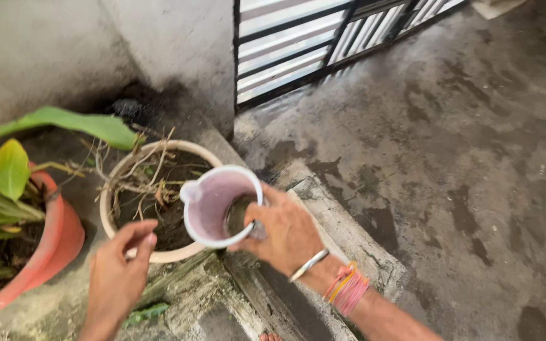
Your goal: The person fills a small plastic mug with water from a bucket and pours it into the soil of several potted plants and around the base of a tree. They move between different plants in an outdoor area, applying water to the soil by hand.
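Note:
My right hand [289, 232] grips a pale pink plastic jug [213, 203] by its handle side, tipped toward a cream plant pot [116, 179]. A little water shows inside the jug. The pot holds dark soil and dry bare twigs [139, 173]. My left hand [120, 268] hovers at the pot's near rim, fingers pinched loosely together and holding nothing that I can see. Bangles and red threads circle my right wrist.
A red-orange pot [55, 243] with green leaves [9, 169] stands to the left on the same concrete ledge [349, 233]. A dark-stained wall rises behind. A metal grille gate [304, 38] is at the top, with a wet concrete floor [475, 158] to the right.

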